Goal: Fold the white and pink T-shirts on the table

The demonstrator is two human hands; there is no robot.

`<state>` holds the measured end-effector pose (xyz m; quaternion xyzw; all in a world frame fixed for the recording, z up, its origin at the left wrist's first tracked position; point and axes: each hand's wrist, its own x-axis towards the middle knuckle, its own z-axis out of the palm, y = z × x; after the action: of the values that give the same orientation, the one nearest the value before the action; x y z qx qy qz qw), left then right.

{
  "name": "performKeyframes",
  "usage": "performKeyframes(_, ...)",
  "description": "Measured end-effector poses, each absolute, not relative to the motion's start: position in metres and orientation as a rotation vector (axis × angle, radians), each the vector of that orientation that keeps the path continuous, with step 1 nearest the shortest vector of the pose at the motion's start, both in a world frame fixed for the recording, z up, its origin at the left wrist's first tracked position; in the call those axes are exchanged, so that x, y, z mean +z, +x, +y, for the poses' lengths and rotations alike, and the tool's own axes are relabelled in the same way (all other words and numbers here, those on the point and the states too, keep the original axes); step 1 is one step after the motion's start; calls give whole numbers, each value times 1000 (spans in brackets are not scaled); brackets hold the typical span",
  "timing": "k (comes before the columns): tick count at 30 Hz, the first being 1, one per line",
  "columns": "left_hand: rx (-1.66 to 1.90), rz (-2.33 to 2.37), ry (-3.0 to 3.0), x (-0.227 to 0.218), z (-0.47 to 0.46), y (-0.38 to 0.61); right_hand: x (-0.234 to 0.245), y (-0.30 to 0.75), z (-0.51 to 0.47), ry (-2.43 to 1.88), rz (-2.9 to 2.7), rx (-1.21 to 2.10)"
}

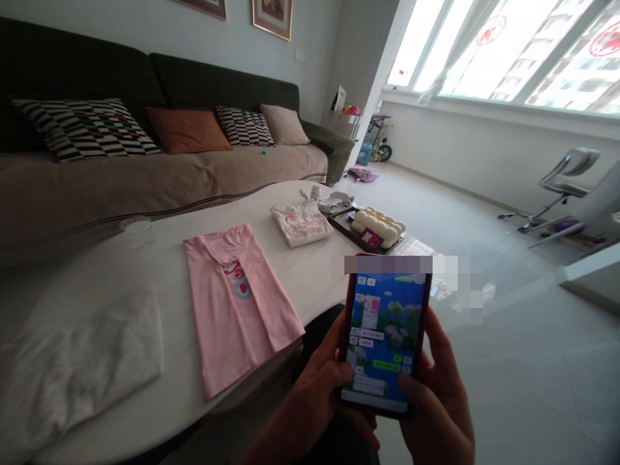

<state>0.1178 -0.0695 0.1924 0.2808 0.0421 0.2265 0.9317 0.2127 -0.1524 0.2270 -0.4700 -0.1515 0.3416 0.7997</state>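
A smartphone [387,342] with a lit chat screen is held upright between my two hands, beyond the table's near edge. My left hand [322,374] grips its left side, with the thumb at the lower left of the screen. Around the right side wraps my right hand [440,394], its thumb over the lower right of the screen. Left of the phone, a pink shirt [237,310] with a coloured print lies on the white table [169,336], its sides folded inward. Farther back sits a folded white shirt [301,223] with a pink print.
A grey crumpled garment [97,361] covers the table's left front. Toward the far end are a clear plastic bowl [136,224] and a dark tray [346,231] bearing a cream bumpy box [378,226]. Behind stands a sofa [194,174] with cushions; a wheeled chair [564,184] is at right.
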Motion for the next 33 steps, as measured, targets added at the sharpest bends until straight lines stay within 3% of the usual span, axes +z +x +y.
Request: performKeyframes(33, 442, 111, 606, 190, -73, 116, 217, 223, -153, -1018, -386, 624)
